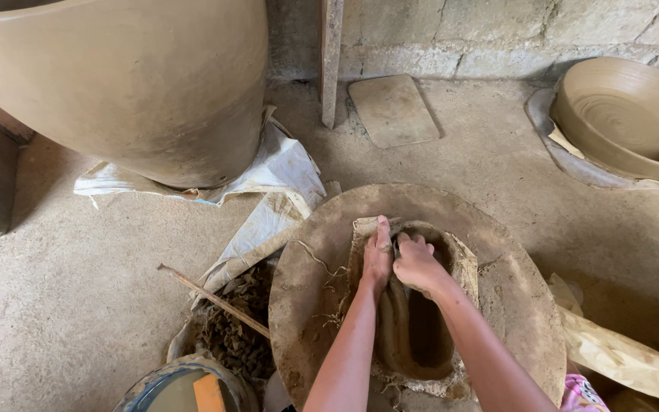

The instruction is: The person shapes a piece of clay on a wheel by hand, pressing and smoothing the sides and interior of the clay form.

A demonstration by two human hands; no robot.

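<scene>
Clay (413, 336), wet and brown, forms a long hollow ring with raised walls, lying on a frayed piece of sacking (463, 263) in the middle of a round, mud-caked wheel board (512, 305) on the floor. Both hands work at the far end of this ring, side by side and touching. On that end's outer wall the left hand (378, 255) lies flat with fingers straight and together, pointing away from the person, thumb tucked against the right hand; it is open and pressing, gripping nothing. Beside it the right hand (417, 262) is curled, knuckles up, fingers bent down over the rim of the wall, so it pinches or presses the clay between fingers and palm; how tightly cannot be seen, as the fingertips are hidden. Both forearms reach in from the bottom edge, crossing over the ring's near end. Loose fibres trail from the sacking across the board on its left side. Just left of the board lies a thin wooden stick (215, 299) over a heap of dark crumbly lumps (230, 336), with white sacks (276, 183) spread beneath. Near the bottom edge sits a bucket (158, 385) of murky water. A very large unfired clay pot (139, 84) fills the upper left, and a wide shallow clay bowl (627, 114) rests at upper right near the block wall
</scene>
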